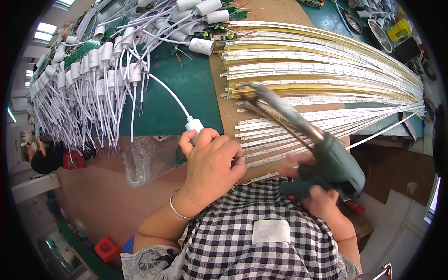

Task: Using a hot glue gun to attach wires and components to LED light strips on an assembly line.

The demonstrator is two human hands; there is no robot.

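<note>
the left hand (212, 163) is curled tight round a white cylindrical plug housing (195, 126) at the bench's near edge, its white cable (168, 91) running up over the green mat; the right hand (322, 198) grips a green glue gun (326, 158), nozzle over the led strips (322, 70)

A worker in a black-and-white checked apron (261, 233) bearing a pale rectangular patch (271, 231), over a grey patterned short-sleeved top (149, 263); a thin silver bangle (179, 211) circles the left wrist.
</note>
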